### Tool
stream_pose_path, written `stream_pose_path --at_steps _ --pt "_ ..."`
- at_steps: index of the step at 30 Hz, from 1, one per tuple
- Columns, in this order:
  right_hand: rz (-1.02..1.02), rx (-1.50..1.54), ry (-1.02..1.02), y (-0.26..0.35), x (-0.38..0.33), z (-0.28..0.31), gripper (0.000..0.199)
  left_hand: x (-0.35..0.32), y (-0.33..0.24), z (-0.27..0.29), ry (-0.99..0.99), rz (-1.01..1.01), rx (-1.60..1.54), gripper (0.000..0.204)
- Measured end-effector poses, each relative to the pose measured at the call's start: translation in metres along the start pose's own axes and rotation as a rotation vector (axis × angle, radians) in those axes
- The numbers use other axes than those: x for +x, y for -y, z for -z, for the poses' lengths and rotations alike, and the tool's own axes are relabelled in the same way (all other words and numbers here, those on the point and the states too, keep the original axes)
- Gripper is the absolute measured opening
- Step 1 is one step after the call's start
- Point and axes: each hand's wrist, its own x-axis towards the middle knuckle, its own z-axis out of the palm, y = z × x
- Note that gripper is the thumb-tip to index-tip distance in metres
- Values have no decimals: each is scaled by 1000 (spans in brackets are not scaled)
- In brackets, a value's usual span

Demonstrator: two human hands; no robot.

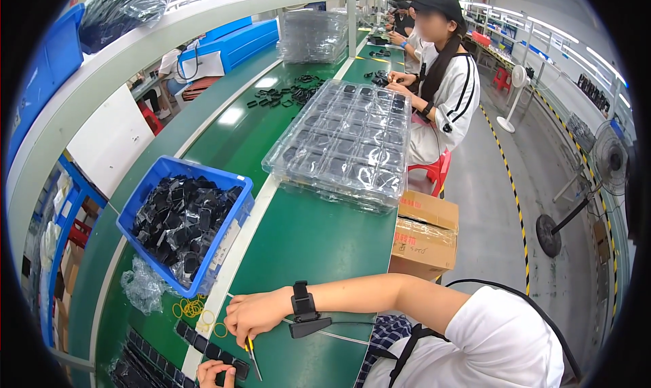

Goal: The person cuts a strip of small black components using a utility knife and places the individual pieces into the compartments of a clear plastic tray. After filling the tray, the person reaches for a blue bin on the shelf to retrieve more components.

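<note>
My right hand (254,313) rests on the green bench (305,252) and grips a thin tool with a yellow grip (251,352), its tip pointing down toward me. A black band with a small black device (305,310) sits on that wrist. My left hand (214,373) shows only partly at the bottom edge, fingers touching the end of a row of small black rectangular parts (203,347). Several yellow rubber bands (193,308) lie just left of my right hand.
A blue bin (146,191) full of black parts stands on the left, with crumpled clear plastic (142,286) beside it. Stacked clear blister trays (346,144) lie further along the bench. Cardboard boxes (426,235) sit at its right edge. A seated co-worker (444,83) works beyond; fans (607,161) stand in the aisle.
</note>
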Motion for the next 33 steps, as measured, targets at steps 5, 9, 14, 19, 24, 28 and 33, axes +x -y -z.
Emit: stream_pose_path --at_steps 5,9,14,19,24,28,33 --pt "33 27 13 -2 -1 -2 20 -1 -5 1 -1 -17 11 9" --pt "15 63 54 -2 -1 5 22 -5 -1 3 -25 -41 66 9" --pt "-60 78 3 -5 -3 12 22 -9 -11 35 36 -44 71 10" --pt "-87 22 -112 -10 0 4 22 -22 -15 56 230 139 82 11" --pt "-98 -13 -128 -6 0 1 19 -23 -11 54 333 214 170 12" --pt "-89 -42 -136 -4 2 -4 19 -12 -41 45 214 217 179 14" --pt "-87 -64 -156 0 1 -8 17 3 -75 19 115 -14 333 20"
